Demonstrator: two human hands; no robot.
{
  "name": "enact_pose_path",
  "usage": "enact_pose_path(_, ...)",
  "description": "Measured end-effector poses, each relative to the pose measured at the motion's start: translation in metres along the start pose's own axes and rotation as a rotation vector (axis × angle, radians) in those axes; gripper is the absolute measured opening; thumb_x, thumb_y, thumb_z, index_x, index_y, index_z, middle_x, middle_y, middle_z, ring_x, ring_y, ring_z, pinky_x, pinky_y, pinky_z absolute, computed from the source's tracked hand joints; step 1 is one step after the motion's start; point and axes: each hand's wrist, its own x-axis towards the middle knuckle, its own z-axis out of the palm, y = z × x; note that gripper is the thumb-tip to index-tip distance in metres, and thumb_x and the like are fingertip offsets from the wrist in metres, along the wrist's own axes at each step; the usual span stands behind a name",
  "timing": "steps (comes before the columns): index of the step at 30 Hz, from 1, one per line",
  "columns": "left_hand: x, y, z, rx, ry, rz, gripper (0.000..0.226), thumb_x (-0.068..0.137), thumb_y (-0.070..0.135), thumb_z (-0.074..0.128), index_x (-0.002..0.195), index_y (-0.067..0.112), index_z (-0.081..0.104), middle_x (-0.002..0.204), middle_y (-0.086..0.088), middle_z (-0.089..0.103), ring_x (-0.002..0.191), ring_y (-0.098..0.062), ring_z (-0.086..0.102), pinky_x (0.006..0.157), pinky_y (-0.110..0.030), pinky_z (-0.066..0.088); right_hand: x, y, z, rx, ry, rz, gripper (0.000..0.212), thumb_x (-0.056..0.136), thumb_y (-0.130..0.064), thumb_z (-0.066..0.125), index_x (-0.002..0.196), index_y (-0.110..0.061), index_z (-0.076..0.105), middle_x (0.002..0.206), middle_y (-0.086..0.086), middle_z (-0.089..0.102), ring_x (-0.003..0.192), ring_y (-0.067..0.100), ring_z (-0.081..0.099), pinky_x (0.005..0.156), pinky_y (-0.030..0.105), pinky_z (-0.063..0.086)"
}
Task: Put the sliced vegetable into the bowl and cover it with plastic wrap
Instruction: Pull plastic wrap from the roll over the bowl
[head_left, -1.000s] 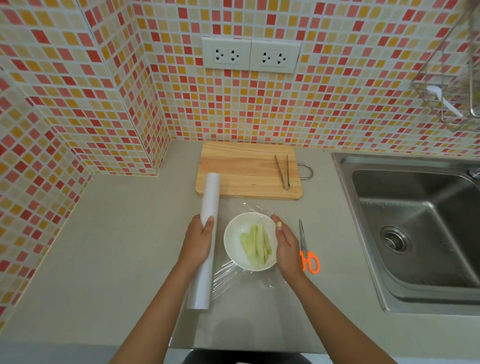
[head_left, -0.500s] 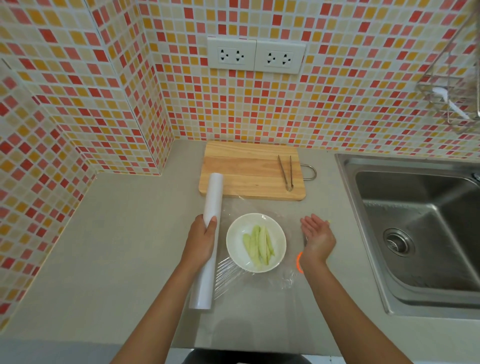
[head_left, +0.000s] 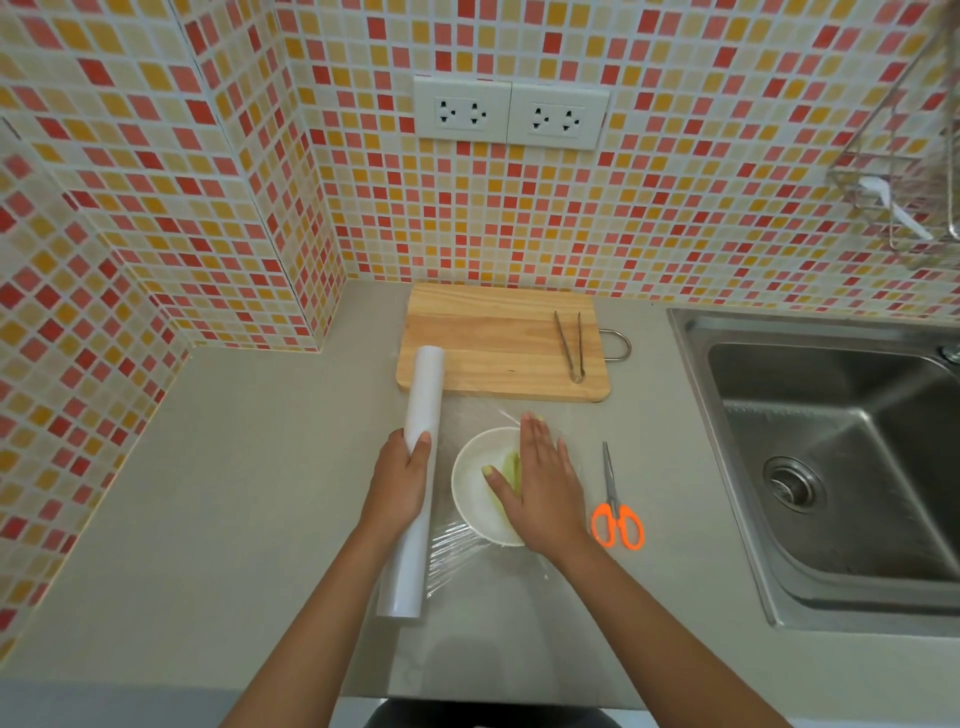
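Both bare forearms enter from the bottom edge and reach forward, converging slightly toward the middle. Left hand (head_left: 402, 486): back of hand up, fingers curled around the roll of plastic wrap (head_left: 413, 480) near its middle, thumb lying along the roll's right side. Right hand (head_left: 543, 491): palm down, fingers straight and held together, thumb spread out to the left; it lies flat over the right half of the bowl (head_left: 480, 491). Wrists roughly straight, the two hands close together but apart.

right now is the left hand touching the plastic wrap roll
Touching. The head view shows the left hand gripping the plastic wrap roll, its thumb lying across the roll's front.
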Motion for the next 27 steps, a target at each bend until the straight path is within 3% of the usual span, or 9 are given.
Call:
enact_pose_path(6, 0.004, -0.003, -0.001, 0.005, -0.004, 0.003, 0.030, 0.101, 0.036, 0.039, 0.093, 0.010, 0.052, 0.079, 0.002, 0.053, 0.069, -0.007, 0.051, 0.058, -0.023, 0.036, 0.003, -0.001, -0.001, 0.144, 0.035, 0.054, 0.061, 0.101, -0.042, 0.027, 0.153, -0.013, 0.013, 0.161, 0.000, 0.015, 0.149, 0.010, 0.007, 0.120, 0.026, 0.000)
enact_pose_path(10, 0.004, -0.004, 0.000, -0.014, -0.013, -0.010, 0.031, 0.100, 0.038, 0.038, 0.093, 0.011, 0.051, 0.080, 0.001, 0.053, 0.069, -0.009, 0.051, 0.058, -0.025, 0.036, 0.001, -0.004, -0.013, 0.655, 0.158, 0.227, 0.043, 0.104, -0.028, 0.030, 0.144, -0.017, 0.041, 0.149, -0.002, 0.043, 0.141, 0.011, 0.033, 0.118, 0.032, 0.024)
enact_pose_path(12, 0.004, -0.005, 0.001, -0.018, -0.013, -0.010, 0.031, 0.100, 0.038, 0.038, 0.091, 0.011, 0.050, 0.079, 0.001, 0.052, 0.068, -0.010, 0.050, 0.059, -0.026, 0.036, 0.001, -0.006, -0.018, 0.883, 0.199, 0.321, 0.040, 0.104, -0.026, 0.030, 0.138, -0.016, 0.049, 0.143, -0.002, 0.051, 0.135, 0.010, 0.041, 0.115, 0.029, 0.029)
enact_pose_path(15, 0.006, -0.006, 0.001, -0.031, -0.023, -0.021, 0.033, 0.100, 0.038, 0.038, 0.093, 0.009, 0.051, 0.079, 0.001, 0.051, 0.068, -0.014, 0.049, 0.059, -0.028, 0.037, 0.002, -0.006, -0.024, 1.157, 0.258, 0.436, 0.040, 0.104, -0.023, 0.032, 0.134, -0.009, 0.054, 0.138, 0.003, 0.056, 0.130, 0.011, 0.048, 0.114, 0.030, 0.032)
enact_pose_path(19, 0.005, -0.009, 0.001, -0.051, -0.030, -0.050, 0.033, 0.100, 0.039, 0.039, 0.092, 0.010, 0.050, 0.079, 0.001, 0.050, 0.068, -0.014, 0.048, 0.060, -0.028, 0.037, 0.003, -0.001, -0.026, 1.298, 0.276, 0.513, 0.044, 0.104, -0.027, 0.031, 0.133, -0.003, 0.053, 0.134, 0.009, 0.058, 0.125, 0.014, 0.053, 0.111, 0.029, 0.035)
enact_pose_path(22, 0.005, -0.009, 0.001, -0.057, -0.033, -0.045, 0.033, 0.100, 0.040, 0.039, 0.095, 0.010, 0.051, 0.082, 0.000, 0.052, 0.072, -0.014, 0.050, 0.062, -0.027, 0.038, -0.002, 0.014, -0.031, 1.207, 0.364, 0.549, 0.038, 0.103, -0.028, 0.038, 0.125, -0.006, 0.060, 0.126, 0.007, 0.064, 0.119, 0.013, 0.057, 0.107, 0.027, 0.038)
enact_pose_path(24, 0.005, -0.009, 0.000, -0.063, -0.035, -0.040, 0.033, 0.100, 0.040, 0.038, 0.098, 0.010, 0.052, 0.086, -0.001, 0.054, 0.074, -0.013, 0.052, 0.063, -0.025, 0.039, -0.009, 0.031, -0.037, 0.927, 0.464, 0.526, 0.027, 0.099, -0.022, 0.047, 0.109, -0.006, 0.067, 0.110, 0.011, 0.069, 0.104, 0.019, 0.063, 0.091, 0.023, 0.046)
enact_pose_path(25, 0.005, -0.009, -0.001, -0.063, -0.036, -0.039, 0.033, 0.100, 0.040, 0.038, 0.099, 0.010, 0.052, 0.088, 0.000, 0.055, 0.076, -0.011, 0.052, 0.063, -0.024, 0.039, -0.014, 0.042, -0.040, 0.751, 0.488, 0.518, 0.020, 0.096, -0.018, 0.052, 0.103, -0.006, 0.067, 0.103, 0.010, 0.068, 0.097, 0.024, 0.063, 0.083, 0.027, 0.048)
enact_pose_path(27, 0.005, -0.009, -0.001, -0.062, -0.038, -0.034, 0.031, 0.100, 0.040, 0.038, 0.102, 0.012, 0.052, 0.091, 0.000, 0.056, 0.078, -0.009, 0.053, 0.064, -0.022, 0.039, -0.025, 0.064, -0.045, 0.424, 0.421, 0.565, 0.012, 0.090, -0.015, 0.059, 0.096, -0.008, 0.066, 0.096, 0.006, 0.062, 0.090, 0.027, 0.061, 0.073, 0.032, 0.046)
